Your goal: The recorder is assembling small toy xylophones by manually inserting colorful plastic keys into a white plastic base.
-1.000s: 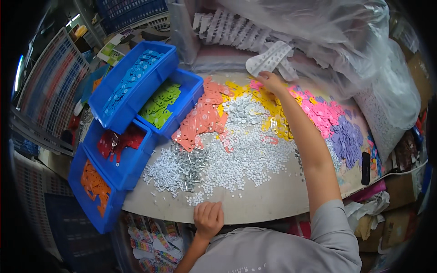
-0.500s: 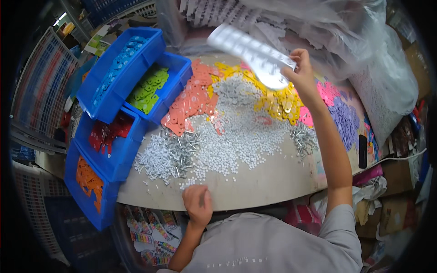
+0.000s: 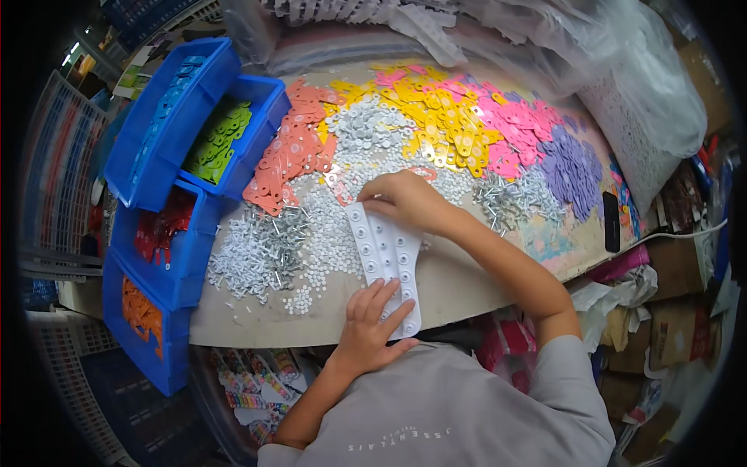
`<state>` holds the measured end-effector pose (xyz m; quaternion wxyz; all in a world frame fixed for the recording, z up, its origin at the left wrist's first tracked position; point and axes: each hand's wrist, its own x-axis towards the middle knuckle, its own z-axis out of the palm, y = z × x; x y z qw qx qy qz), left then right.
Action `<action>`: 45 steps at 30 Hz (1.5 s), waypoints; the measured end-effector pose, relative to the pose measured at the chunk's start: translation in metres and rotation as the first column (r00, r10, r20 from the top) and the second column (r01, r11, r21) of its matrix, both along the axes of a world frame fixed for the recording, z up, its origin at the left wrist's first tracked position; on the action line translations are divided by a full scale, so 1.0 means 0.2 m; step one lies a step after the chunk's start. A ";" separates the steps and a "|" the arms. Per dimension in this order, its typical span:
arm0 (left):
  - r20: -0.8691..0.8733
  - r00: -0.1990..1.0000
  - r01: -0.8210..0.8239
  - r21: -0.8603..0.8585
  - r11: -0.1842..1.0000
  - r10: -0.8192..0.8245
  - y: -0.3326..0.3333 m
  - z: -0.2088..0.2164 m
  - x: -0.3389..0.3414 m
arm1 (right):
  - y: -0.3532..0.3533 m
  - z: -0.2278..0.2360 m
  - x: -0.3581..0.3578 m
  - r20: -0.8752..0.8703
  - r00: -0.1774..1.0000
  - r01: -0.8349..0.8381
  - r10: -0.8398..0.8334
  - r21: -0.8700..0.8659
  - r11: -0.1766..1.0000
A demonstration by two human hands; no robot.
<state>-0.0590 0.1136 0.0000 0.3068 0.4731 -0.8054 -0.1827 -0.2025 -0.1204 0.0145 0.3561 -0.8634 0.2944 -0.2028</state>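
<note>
Head view: the strip (image 3: 387, 258) is held lengthwise at the worktop's (image 3: 249, 328) near edge, beside white pellets (image 3: 331, 253).
Right hand (image 3: 410, 201): the strip's far end is grasped.
Left hand (image 3: 367, 328): laid over the near end, seemingly to steady it; whether clenched cannot be told.
Bins (image 3: 176, 362): tabs (image 3: 224, 144) are set apart by colour, probably against mixing.

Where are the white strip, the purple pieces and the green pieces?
White strip (image 3: 384, 247), head view: middle of its upper face.
Purple pieces (image 3: 574, 169), head view: middle of the pile.
Green pieces (image 3: 221, 145), head view: middle of the heap.
</note>
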 end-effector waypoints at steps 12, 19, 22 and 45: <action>0.072 0.997 0.004 0.098 0.995 -0.011 -0.05 0.00 0.07 | 0.41 0.07 -0.60 -0.071 0.711 0.608 -0.700 -0.438 0.662; -0.212 0.973 -0.096 -0.019 0.995 0.090 -0.11 0.09 0.16 | 0.53 0.06 -0.64 -0.239 0.665 0.577 -0.708 -0.437 0.690; -0.085 0.927 -0.374 -0.152 0.915 0.365 -0.22 0.15 0.31 | 0.54 0.04 -0.62 -0.221 0.673 0.558 -0.706 -0.475 0.681; 0.270 0.739 -0.554 -0.278 0.785 0.617 -0.55 0.09 0.54 | 0.46 0.07 -0.40 -0.030 0.715 0.641 -0.698 -0.369 0.673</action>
